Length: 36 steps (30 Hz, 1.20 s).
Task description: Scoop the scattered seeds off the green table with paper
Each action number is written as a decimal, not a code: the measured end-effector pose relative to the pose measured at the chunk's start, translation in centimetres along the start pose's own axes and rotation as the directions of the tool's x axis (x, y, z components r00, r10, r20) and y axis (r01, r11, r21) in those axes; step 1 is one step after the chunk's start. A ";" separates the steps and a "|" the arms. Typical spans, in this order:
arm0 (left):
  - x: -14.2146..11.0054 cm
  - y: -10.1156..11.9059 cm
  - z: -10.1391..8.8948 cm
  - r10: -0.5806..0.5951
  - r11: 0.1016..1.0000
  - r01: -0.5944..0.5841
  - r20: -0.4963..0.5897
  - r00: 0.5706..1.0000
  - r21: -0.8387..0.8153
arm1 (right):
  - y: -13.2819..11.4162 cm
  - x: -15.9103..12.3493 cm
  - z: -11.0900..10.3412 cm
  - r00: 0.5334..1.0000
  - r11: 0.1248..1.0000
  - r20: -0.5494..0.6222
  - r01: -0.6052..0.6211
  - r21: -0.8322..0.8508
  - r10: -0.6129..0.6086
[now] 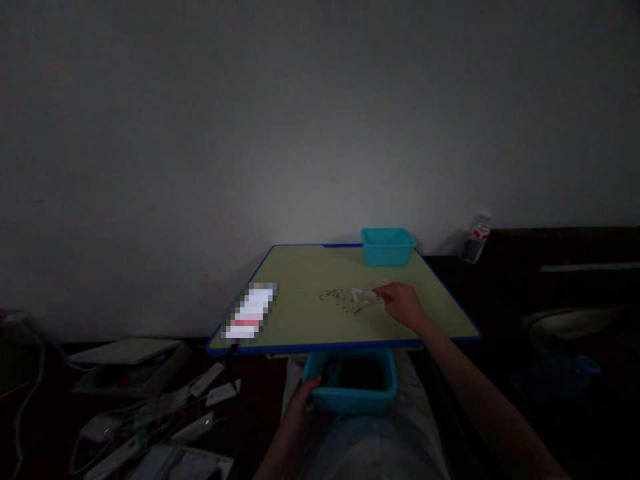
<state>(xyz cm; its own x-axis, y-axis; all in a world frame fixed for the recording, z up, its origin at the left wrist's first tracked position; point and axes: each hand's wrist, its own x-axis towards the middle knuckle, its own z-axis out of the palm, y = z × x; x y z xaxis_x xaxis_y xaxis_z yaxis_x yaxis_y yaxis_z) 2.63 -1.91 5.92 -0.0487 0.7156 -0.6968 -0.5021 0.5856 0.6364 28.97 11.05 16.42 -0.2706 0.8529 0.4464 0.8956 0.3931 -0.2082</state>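
My right hand [401, 305] is over the right part of the yellowish table top [295, 327], its fingers pinched on a small see-through plastic bag [365, 294] with a pale, pinkish edge. Small dark bits [340, 298], too tiny to name, lie scattered beside and below the bag. My left hand [300, 403] grips the left rim of a blue plastic basket [353, 401] on my lap, just under the table's near edge. Dark contents show inside this basket, but the dim light hides what they are.
A second blue basket [387, 250] stands at the table's far right corner. On the left edge lies a phone [251, 312] with a lit, blurred screen. A labelled bottle [477, 239] leans beyond the right side. Cables and white boxes [193, 427] clutter the lower left.
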 end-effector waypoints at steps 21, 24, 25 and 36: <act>-0.4 -0.2 0.1 0.029 0.999 -0.029 0.001 1.000 0.029 | 1.5 -0.1 2.1 0.995 0.998 -0.080 -0.057 0.022 0.058; -0.4 -0.2 0.1 0.028 0.999 -0.028 -0.008 1.000 0.027 | 1.3 -0.1 2.2 0.996 0.998 -0.082 -0.037 0.042 0.040; -0.4 -0.2 0.1 0.030 0.999 -0.030 -0.002 1.000 0.021 | 1.2 -0.1 2.2 0.996 0.998 -0.082 -0.029 0.050 0.033; -0.4 0.0 0.2 -0.007 1.000 0.007 -0.001 1.000 -0.004 | 0.5 0.4 2.7 0.998 0.990 -0.059 -0.001 0.140 0.009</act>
<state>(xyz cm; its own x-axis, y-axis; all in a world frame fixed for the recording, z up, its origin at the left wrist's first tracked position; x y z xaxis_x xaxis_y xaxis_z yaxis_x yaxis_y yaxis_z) 2.85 -2.09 6.28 -0.0464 0.7112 -0.7014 -0.5055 0.5889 0.6306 28.32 12.54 14.15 -0.2409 0.8349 0.4948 0.8379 0.4362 -0.3281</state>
